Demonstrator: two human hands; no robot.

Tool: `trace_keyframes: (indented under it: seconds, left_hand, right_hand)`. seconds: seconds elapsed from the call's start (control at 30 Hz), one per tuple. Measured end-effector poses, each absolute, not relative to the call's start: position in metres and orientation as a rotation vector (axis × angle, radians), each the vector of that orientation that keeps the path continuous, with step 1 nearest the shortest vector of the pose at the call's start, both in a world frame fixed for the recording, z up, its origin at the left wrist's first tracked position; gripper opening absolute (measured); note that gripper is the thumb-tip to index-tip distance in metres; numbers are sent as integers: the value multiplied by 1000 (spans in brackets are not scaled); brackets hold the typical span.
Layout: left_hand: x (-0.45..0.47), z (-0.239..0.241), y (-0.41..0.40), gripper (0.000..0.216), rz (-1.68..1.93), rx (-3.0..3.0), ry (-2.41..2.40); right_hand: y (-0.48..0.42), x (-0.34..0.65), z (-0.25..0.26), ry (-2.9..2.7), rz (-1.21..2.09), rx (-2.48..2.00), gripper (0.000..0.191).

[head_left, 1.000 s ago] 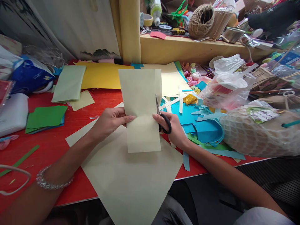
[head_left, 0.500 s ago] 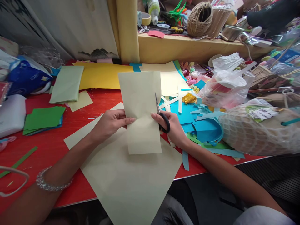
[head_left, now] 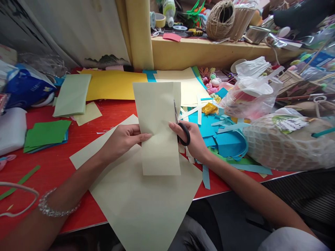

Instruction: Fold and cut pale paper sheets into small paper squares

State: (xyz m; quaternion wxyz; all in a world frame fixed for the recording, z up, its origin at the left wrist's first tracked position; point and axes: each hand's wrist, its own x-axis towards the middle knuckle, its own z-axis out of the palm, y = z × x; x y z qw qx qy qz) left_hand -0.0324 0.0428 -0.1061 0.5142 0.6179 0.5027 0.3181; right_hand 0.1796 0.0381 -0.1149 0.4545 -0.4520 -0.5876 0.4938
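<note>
Now — left hand (head_left: 122, 139) pinches upright cream sheet (head_left: 157, 118) | right hand (head_left: 193, 141) grips black-handled scissors (head_left: 183, 132)

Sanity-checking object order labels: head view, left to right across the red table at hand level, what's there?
Stack of green square paper sheets → left hand → pale cream rectangular paper sheet → right hand gripping black-handled scissors → pile of blue paper scraps → white mesh-wrapped bundle.

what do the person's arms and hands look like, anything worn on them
Both forearms are bare, with no gloves on the left hand or the right hand. A sparkly silver bracelet of small stones circles the left wrist. No rings or watch show. Pale grey cloth, likely a short sleeve, covers the right upper arm.
</note>
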Motion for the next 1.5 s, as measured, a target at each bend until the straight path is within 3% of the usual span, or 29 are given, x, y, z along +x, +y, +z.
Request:
trace_keyframes:
  seconds: [1.5]
  left_hand:
    - [-23, -107, 34, 24, 668, 1552, 1166]
  right_hand:
    - [48, 187, -107, -1398, 1162, -1076, 49]
